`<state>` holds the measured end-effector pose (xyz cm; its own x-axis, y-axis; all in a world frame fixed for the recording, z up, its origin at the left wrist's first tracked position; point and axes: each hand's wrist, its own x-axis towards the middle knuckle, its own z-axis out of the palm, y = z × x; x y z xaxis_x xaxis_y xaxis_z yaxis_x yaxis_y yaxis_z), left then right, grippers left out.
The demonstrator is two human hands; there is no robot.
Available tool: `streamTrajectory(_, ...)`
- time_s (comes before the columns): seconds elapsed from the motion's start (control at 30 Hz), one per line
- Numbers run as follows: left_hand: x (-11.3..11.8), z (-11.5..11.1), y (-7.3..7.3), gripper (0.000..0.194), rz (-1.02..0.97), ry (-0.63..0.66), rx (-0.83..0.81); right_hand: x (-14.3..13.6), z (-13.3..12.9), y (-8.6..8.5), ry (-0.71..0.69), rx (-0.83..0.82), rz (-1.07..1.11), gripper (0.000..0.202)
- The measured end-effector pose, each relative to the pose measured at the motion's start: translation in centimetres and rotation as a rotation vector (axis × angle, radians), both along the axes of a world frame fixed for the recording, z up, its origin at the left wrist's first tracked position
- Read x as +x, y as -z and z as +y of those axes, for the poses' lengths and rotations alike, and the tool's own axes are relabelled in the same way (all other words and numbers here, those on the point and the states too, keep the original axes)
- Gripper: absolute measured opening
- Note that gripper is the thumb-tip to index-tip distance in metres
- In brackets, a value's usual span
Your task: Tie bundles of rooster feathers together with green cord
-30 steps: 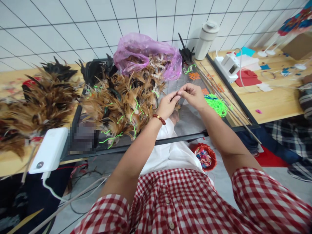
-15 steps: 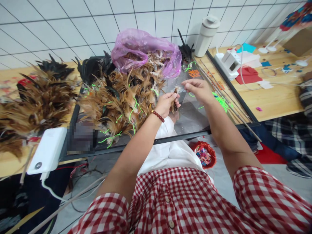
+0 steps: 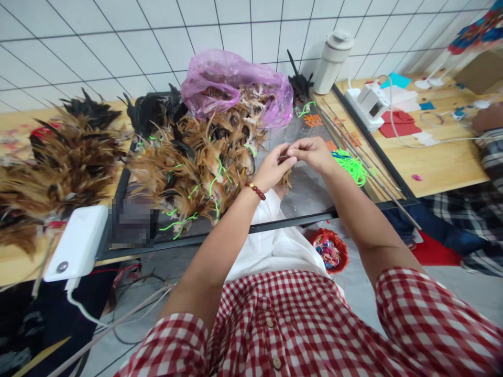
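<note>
My left hand (image 3: pixel 273 168), with a beaded bracelet at the wrist, is closed on a small brown feather bunch (image 3: pixel 288 178) that shows below its fingers. My right hand (image 3: pixel 312 154) meets it fingertip to fingertip, its thumb and forefinger pinched; whatever lies between them is too small to make out. Both hands are over the dark glass tabletop (image 3: pixel 306 201). Left of them spreads a big pile of brown feathers (image 3: pixel 196 162) with bright green ties. A purple plastic bag (image 3: pixel 236 70) of feathers lies open behind the pile. Green cords (image 3: pixel 351 167) lie right of my right hand.
Thin rods (image 3: pixel 349 139) lie along the right side. A white tumbler (image 3: pixel 334 60) and a power strip (image 3: pixel 363 107) stand at the back right. More feathers (image 3: pixel 58 173) and a white power bank (image 3: pixel 78 241) are at left. A person's plaid sleeve (image 3: pixel 493 152) shows at far right.
My right hand has moved left and down to meet my left hand, uncovering more of the green cords. The feather bunch is now mostly hidden behind my left hand.
</note>
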<state>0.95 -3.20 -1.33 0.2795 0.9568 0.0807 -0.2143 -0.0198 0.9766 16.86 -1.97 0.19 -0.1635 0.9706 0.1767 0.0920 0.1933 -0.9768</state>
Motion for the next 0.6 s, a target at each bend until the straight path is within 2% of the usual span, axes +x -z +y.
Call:
streamTrajectory(0.13, 0.3, 0.2, 0.6, 0.009, 0.198, -0.077, 0.005, -1.0, -0.4, 0.4, 0.058, -0.013, -0.029, 0.051)
streamTrajectory(0.23, 0.4, 0.2, 0.8, 0.020, 0.279, -0.104, -0.058, -1.3, 0.0, 0.5, 0.041, -0.029, -0.050, 0.051)
streamTrajectory(0.33, 0.4, 0.1, 0.5, 0.026, 0.283, -0.108, -0.102, 0.3, 1.7, 0.1, -0.097, -0.076, -0.115, 0.050)
streamTrajectory(0.4, 0.5, -0.1, 0.0, 0.028, 0.258, -0.113, -0.169, 2.7, 3.5, -0.6, -0.109, -0.029, -0.227, 0.044)
streamTrajectory(0.5, 1.0, -0.4, -0.6, 0.029, 0.181, -0.142, -0.271, 7.0, 5.8, -2.3, 0.115, 0.175, -0.540, 0.024)
streamTrajectory(0.53, 1.2, -0.4, -0.7, 0.029, 0.142, -0.159, -0.292, 8.1, 6.2, -2.8, 0.182, 0.199, -0.665, 0.017)
streamTrajectory(0.6, 1.4, -0.4, -0.9, 0.030, 0.057, -0.199, -0.319, 8.9, 6.1, -3.6, 0.242, 0.132, -0.935, 0.014)
